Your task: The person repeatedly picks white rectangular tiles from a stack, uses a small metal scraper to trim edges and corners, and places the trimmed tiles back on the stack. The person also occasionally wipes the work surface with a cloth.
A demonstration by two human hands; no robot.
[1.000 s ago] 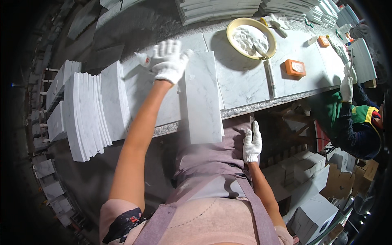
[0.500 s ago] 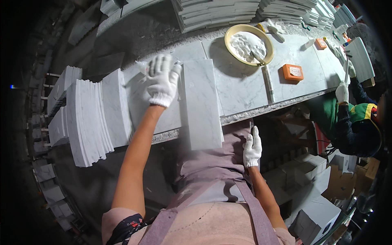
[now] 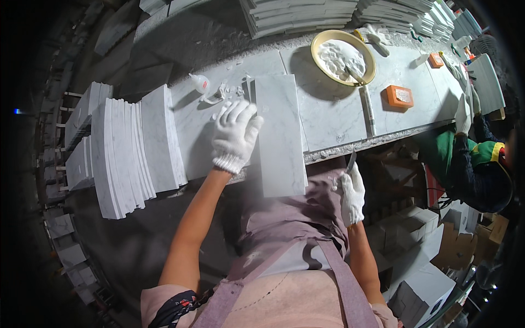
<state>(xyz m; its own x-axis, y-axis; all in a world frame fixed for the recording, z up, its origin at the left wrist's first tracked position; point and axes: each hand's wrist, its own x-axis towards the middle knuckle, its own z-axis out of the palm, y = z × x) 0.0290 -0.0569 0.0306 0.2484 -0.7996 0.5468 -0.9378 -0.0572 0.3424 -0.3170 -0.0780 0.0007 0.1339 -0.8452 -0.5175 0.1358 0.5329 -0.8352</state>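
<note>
A long white marble tile (image 3: pixel 281 136) lies in front of me, its near end jutting past the bench edge. My left hand (image 3: pixel 238 134), in a white knitted glove, is at its left side with fingers stretched out; it overlaps the tile's edge, though firm contact is hard to judge. My right hand (image 3: pixel 353 194), gloved too, is low to the right of the tile, closed around a thin-bladed knife (image 3: pixel 351 163), probably a putty knife; its handle is hidden. Beyond my left hand are a small white squeeze bottle (image 3: pixel 199 83) and crumpled white scraps (image 3: pixel 216 97).
Upright marble slabs (image 3: pixel 123 158) stand at the left. A yellow bowl (image 3: pixel 315 60) of white paste with a tool, and an orange box (image 3: pixel 400 97), sit on the bench. A gloved co-worker (image 3: pixel 470 164) works at the right. Stacked slabs (image 3: pixel 301 16) line the back.
My left hand has come nearer and rightward, from beside the bottle to the tile's left edge, uncovering the bottle and scraps. The right hand has shifted slightly, and its blade shows more.
</note>
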